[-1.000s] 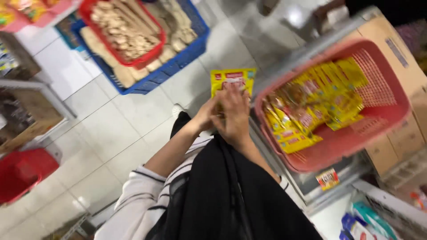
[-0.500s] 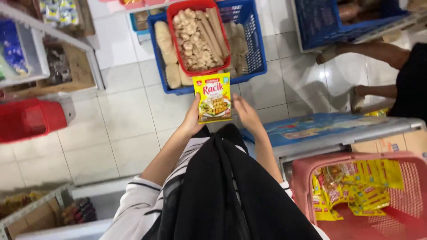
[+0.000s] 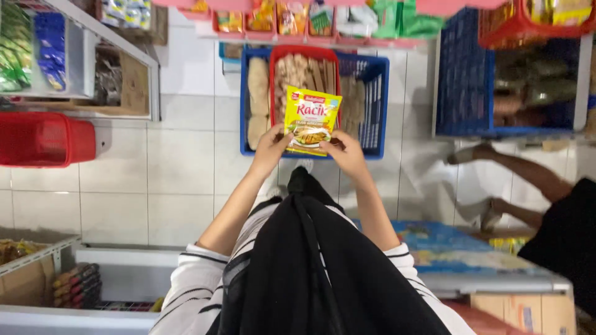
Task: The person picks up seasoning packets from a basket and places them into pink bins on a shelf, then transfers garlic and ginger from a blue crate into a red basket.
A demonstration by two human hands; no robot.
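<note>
- View from a head camera, looking straight down the person's front at a white tiled floor (image 3: 180,167).
- At the centre, just above the middle, a flat yellow plastic seasoning sachet (image 3: 311,121) with a picture of food on it is held face up between both hands.
- The left hand (image 3: 270,144) pinches the sachet's lower left corner, at about 7 o'clock of the sachet, fingers closed on its edge.
- The right hand (image 3: 346,152) grips the lower right corner, at about 5 o'clock of the sachet, fingers closed on it too.
- Both bare forearms run down to striped white sleeves (image 3: 192,291); a black cloth (image 3: 310,273) hangs down the middle of the chest.
- Behind the sachet, at 12 o'clock, a blue plastic crate (image 3: 372,99) stands on the floor, holding pale dry goods, with a red plastic basket (image 3: 304,53) of similar goods set inside it.
- At 9 o'clock, a red plastic basket (image 3: 43,139) sits beneath a grey metal shelf (image 3: 112,43) of packets.
- At 2 o'clock, a second blue crate (image 3: 465,80) stands well apart from the hands.
- At 3 to 4 o'clock, another person's bare arm (image 3: 528,170) and dark clothing show at the edge.
- At 5 o'clock, a blue patterned chest lid (image 3: 447,248) lies near the person's right elbow.
</note>
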